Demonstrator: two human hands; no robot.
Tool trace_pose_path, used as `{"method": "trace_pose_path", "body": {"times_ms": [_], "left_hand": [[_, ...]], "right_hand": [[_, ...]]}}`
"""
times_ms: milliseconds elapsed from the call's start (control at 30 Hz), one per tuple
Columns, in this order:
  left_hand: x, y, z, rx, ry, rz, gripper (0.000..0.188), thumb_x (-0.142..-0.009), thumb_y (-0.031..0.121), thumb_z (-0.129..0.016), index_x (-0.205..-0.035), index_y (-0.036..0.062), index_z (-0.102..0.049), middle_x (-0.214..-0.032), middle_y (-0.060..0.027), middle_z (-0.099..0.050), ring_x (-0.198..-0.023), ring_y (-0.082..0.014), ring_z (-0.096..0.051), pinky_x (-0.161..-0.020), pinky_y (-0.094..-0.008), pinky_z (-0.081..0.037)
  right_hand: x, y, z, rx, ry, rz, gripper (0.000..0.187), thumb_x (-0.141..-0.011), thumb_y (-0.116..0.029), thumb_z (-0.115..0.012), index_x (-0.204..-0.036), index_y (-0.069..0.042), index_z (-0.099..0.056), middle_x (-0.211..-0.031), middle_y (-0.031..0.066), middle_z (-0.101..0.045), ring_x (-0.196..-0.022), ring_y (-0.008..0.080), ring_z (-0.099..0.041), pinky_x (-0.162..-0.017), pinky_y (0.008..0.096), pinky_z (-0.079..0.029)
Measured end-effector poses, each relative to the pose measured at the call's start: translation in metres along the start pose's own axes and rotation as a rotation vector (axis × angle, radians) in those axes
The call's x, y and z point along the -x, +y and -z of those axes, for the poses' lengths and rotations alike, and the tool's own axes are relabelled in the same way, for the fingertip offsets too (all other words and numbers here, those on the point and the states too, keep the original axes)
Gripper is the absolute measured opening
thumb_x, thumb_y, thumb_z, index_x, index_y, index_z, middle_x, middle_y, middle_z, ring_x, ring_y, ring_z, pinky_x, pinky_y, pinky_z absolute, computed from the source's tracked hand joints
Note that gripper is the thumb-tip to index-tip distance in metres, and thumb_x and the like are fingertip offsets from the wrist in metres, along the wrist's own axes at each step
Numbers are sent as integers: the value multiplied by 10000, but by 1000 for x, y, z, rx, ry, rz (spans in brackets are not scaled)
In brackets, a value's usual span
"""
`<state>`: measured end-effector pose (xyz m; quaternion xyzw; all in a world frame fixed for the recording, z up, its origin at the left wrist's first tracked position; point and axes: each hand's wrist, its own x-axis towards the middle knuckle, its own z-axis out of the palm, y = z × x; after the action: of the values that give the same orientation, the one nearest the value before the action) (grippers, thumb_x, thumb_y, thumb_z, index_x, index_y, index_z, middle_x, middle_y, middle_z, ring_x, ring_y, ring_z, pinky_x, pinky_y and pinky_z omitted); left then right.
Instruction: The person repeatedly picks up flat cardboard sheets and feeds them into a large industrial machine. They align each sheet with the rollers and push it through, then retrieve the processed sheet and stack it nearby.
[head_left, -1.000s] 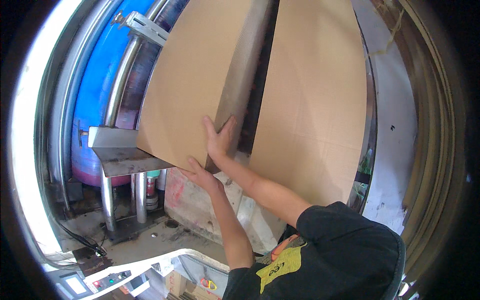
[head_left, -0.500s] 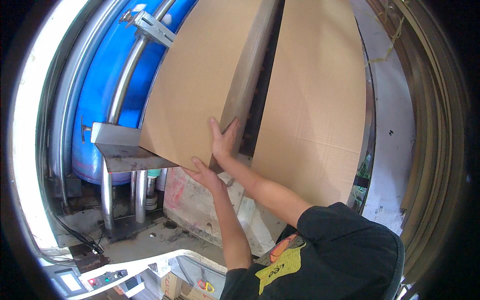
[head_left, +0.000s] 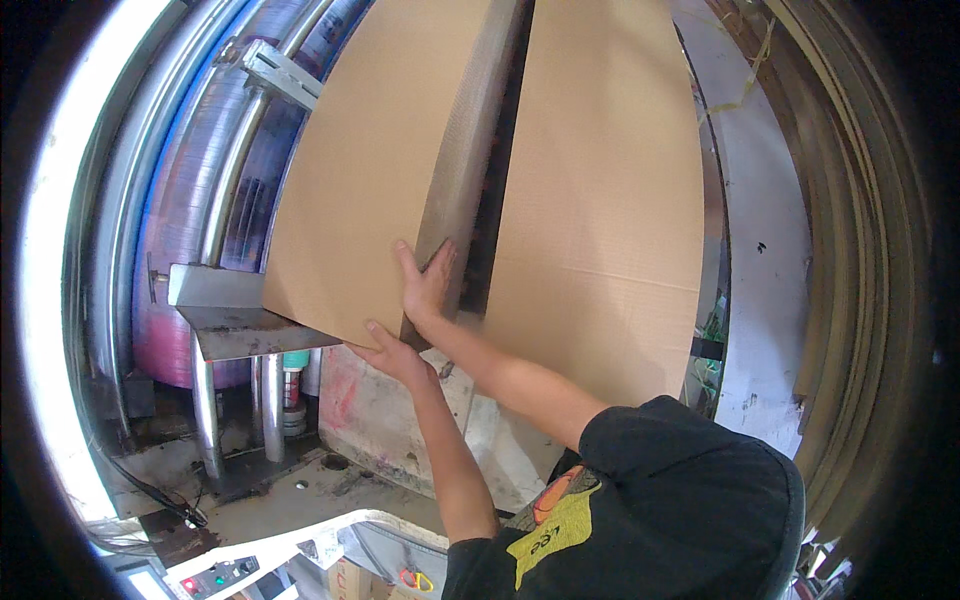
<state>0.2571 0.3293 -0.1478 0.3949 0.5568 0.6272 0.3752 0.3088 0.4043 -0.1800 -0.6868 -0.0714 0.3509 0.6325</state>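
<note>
A thick stack of brown corrugated cardboard sheets [head_left: 350,180] slopes away in front of me, its cut edges facing right. My left hand [head_left: 393,356] grips the stack's near lower corner, thumb on top and the other fingers hidden underneath. Just above it, my right hand [head_left: 429,286] lies against the cut side edges. Its fingers are stretched out along the side and its thumb rests over the top sheet's edge. Past a dark gap on the right lies another large cardboard sheet [head_left: 600,200], touched by neither hand.
A large roller [head_left: 190,310] with blue and pinkish areas turns behind a metal bar [head_left: 228,190] at left. A metal bracket plate [head_left: 255,332] meets the stack's near corner. A control panel [head_left: 218,578] stands lower left; brown layered edges [head_left: 850,250] curve along the right.
The roller's visible surface has gone from blue to mostly silvery and pinkish. The view has shifted slightly, moving the stack and hands left in the picture; both hands keep their places on the stack.
</note>
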Motion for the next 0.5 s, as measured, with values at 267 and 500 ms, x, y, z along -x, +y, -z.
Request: {"method": "trace_pose_path", "body": {"times_ms": [267, 500], "left_hand": [[-7, -19, 4, -75, 60, 6, 677, -1052, 234, -528, -1582, -5, -181, -1558, -233, -365, -1373, -346, -445, -1125, -452, -400], [-31, -48, 21, -341, 18, -206, 685, -1040, 291, -550, -1550, -41, -237, -1504, -258, -421, -1301, -376, -508, -1081, -465, -447]], "right_hand": [[-1, -3, 1, 28, 15, 2, 1153, -863, -680, -626, -1567, 87, -131, -1629, 331, -124, -1529, 436, -128, -1243, 502, -114], [0, 8, 3, 105, 35, 64, 1054, -881, -547, -681, -1560, 84, -180, -1619, 290, -229, -1520, 388, -206, -1247, 434, -159]]}}
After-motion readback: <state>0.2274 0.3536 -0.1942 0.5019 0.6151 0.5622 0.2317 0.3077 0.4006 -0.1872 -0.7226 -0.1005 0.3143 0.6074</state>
